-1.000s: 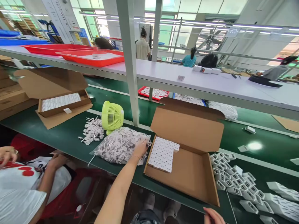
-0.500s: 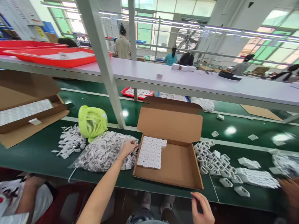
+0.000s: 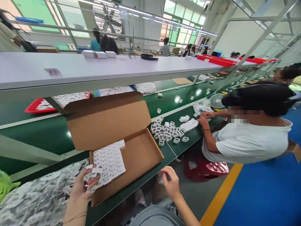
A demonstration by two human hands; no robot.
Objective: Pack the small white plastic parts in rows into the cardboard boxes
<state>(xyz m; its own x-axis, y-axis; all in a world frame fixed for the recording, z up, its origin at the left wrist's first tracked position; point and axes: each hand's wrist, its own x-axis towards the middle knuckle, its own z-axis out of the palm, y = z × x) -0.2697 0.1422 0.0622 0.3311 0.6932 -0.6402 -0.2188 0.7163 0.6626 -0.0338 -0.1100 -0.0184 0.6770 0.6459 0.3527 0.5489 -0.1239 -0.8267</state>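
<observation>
My left hand (image 3: 81,190) is closed around several small white plastic parts (image 3: 95,172), held over the left edge of an open cardboard box (image 3: 141,153). Rows of white plastic housings (image 3: 109,161) fill the box's left side; its right side shows bare cardboard. Under and beside my left forearm lies a clear plastic bag (image 3: 39,194) full of similar small white parts. My right hand (image 3: 171,182) hovers in front of the box by the table edge, its fingers loosely curled and thumb apart, with nothing visible in it.
Loose white housings (image 3: 166,131) are heaped right of the box. A co-worker (image 3: 246,141) sits farther right, hands at white parts. A white shelf (image 3: 113,69) runs above the green table. At the left edge is a lime-green fan (image 3: 6,185); a red tray (image 3: 35,106) stands behind.
My view has swung to the right. My left hand has come out of the bag to the box with white parts in it. My right hand stays near the table edge.
</observation>
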